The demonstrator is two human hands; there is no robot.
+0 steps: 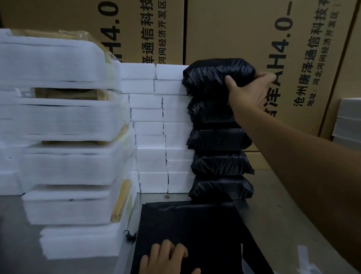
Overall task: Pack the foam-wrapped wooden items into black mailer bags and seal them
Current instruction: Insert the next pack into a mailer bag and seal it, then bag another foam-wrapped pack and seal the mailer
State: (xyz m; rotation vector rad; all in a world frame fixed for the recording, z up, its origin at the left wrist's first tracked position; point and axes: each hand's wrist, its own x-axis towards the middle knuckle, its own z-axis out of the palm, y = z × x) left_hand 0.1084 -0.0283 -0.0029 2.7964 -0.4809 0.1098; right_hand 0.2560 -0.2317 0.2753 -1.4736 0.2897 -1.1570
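My right hand (248, 90) grips the right end of a packed black mailer bag (215, 76), thumb in front, fingers behind. That bag lies on top of a stack of several packed black bags (221, 138). My left hand (168, 262) rests flat, fingers straight, on a pile of flat empty black mailer bags (192, 226) at the near edge. To the left stands a tall stack of foam-wrapped wooden items (67, 148), with wood showing at some ends.
White foam blocks (155, 125) are stacked behind the bags, touching the black stack. Large printed cardboard boxes (242, 31) form the back wall. More foam sheets (354, 119) stand at the far right. The metal table (275, 213) shows at the right of the bags.
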